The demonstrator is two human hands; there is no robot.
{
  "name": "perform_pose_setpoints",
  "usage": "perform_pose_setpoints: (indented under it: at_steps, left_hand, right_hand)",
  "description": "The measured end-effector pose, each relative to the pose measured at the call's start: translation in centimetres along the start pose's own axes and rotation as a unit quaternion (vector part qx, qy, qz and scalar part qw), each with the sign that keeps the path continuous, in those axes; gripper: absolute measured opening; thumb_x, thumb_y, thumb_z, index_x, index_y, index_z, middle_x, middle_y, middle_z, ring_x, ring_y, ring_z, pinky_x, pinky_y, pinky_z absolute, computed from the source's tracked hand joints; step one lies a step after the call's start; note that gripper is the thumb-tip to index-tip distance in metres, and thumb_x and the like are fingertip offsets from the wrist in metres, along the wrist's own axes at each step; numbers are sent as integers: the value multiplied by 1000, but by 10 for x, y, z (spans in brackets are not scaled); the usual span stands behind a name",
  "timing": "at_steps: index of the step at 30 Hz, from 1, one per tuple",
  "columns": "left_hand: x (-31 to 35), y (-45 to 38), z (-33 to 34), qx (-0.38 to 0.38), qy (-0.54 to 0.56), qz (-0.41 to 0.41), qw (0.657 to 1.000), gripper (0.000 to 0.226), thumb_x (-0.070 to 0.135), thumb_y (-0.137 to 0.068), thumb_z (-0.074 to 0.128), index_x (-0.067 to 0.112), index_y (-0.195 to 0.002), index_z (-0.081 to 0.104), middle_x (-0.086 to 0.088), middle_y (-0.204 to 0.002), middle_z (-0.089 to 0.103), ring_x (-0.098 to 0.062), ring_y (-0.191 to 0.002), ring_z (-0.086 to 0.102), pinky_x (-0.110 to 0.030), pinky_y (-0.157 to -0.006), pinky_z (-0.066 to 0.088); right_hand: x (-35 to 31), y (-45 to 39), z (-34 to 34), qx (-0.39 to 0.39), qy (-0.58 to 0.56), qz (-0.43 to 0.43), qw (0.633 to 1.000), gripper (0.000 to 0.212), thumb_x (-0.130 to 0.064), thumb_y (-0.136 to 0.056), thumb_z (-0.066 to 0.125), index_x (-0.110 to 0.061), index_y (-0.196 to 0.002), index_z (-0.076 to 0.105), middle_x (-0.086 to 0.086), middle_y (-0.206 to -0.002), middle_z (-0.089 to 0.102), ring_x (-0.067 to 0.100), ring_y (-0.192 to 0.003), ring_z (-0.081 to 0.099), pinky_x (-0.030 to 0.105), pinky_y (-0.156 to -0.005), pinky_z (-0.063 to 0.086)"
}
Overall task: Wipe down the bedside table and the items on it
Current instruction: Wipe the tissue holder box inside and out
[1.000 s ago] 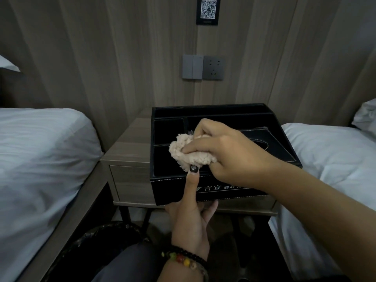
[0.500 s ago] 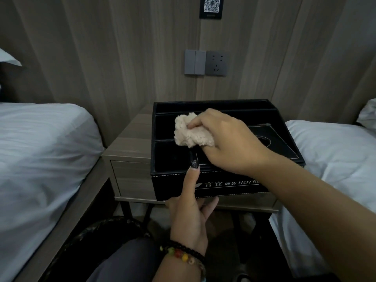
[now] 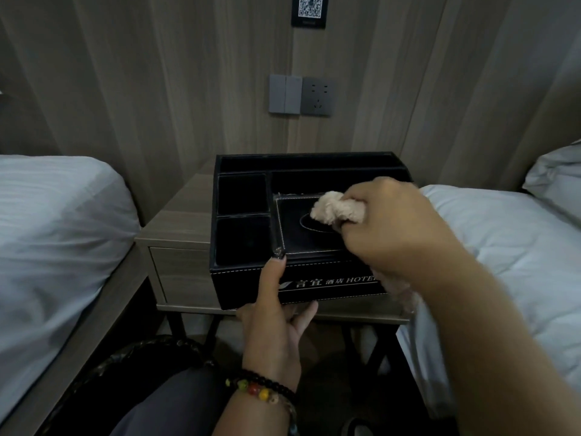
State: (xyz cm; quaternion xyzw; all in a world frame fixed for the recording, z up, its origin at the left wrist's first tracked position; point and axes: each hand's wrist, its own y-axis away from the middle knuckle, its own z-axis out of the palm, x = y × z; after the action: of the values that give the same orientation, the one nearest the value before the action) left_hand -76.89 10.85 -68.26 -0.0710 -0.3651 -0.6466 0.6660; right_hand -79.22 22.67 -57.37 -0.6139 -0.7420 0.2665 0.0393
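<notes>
**Cloth now on the tissue lid**

Shifted across from the left compartments a moment ago: cloth [image 3: 338, 211] bunched tight in the right hand [image 3: 393, 228], pressed on the lid at the organiser's [image 3: 242, 278] right. Left hand [image 3: 276, 316] bracing the front wall, thumb on the rim, fingers beneath. Organiser standing on the desk [image 3: 179, 221]. Probably desk top remaining unwiped.

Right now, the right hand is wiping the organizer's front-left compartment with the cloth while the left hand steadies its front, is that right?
Not quite: the head view shows the right hand pressing the cloth on the tissue-slot lid. The left hand does steady the organizer.
</notes>
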Motion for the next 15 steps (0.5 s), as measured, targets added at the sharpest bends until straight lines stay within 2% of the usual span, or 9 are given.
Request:
perform_pose_setpoints:
  at_steps: [2, 4, 5, 7, 11, 13, 15]
  left_hand:
    - [-1, 1, 0, 0, 2, -2, 1000, 78, 41, -47, 78, 17, -118, 57, -8, -113, 66, -28, -100, 67, -45, -82, 57]
    - [-3, 2, 0, -16, -6, 2, 1000, 59, 43, -50, 76, 19, -103, 66, -4, -104, 71, -24, -101, 66, -38, -72, 56]
    - [-4, 3, 0, -29, -13, 6, 999, 57, 47, -46, 75, 21, -96, 69, -2, -101, 73, -21, -100, 66, -35, -68, 54]
    - [-4, 5, 0, -33, -23, 15, 999, 66, 50, -38, 74, 23, -98, 70, -2, -104, 73, -19, -98, 67, -32, -65, 55]
    - [-1, 2, -1, 3, 6, -1, 1000, 76, 40, -52, 80, 13, -119, 55, -12, -117, 63, -28, -104, 65, -43, -81, 57]
    - [-1, 2, -1, 7, 2, 0, 1000, 91, 45, -41, 80, 13, -121, 51, -14, -120, 58, -29, -108, 62, -44, -83, 57]
    - [-1, 3, 0, 0, -14, 3, 1000, 97, 49, -38, 79, 15, -123, 49, -14, -121, 56, -28, -109, 61, -43, -85, 56]
  right_hand:
    - [-19, 9, 13, 41, 44, -9, 998, 32, -27, -76, 60, -31, -108, 64, -2, -100, 52, 29, -91, 60, 29, -67, 40]
    - [-42, 23, 31, 77, 43, -76, 993, 37, -24, -71, 61, -26, -108, 64, -2, -96, 50, 27, -79, 59, 29, -60, 39]
    - [-47, 28, 38, 84, 35, -103, 990, 38, -23, -66, 61, -21, -103, 67, 1, -91, 52, 26, -70, 58, 28, -54, 40]
    - [-42, 33, 41, 91, -20, -118, 989, 40, -22, -62, 56, -17, -100, 70, 3, -87, 55, 23, -63, 55, 28, -48, 43]
    - [5, 29, 26, 119, -34, -23, 992, 39, -13, -75, 57, -28, -109, 67, -2, -95, 54, 22, -78, 58, 31, -62, 46]
    - [27, 26, 14, 155, -24, 45, 987, 35, -13, -78, 58, -27, -109, 68, 2, -100, 55, 28, -86, 59, 32, -67, 43]
    - [36, 25, 11, 180, -8, 119, 977, 31, -16, -81, 57, -22, -110, 67, 6, -105, 56, 31, -91, 58, 30, -66, 35]
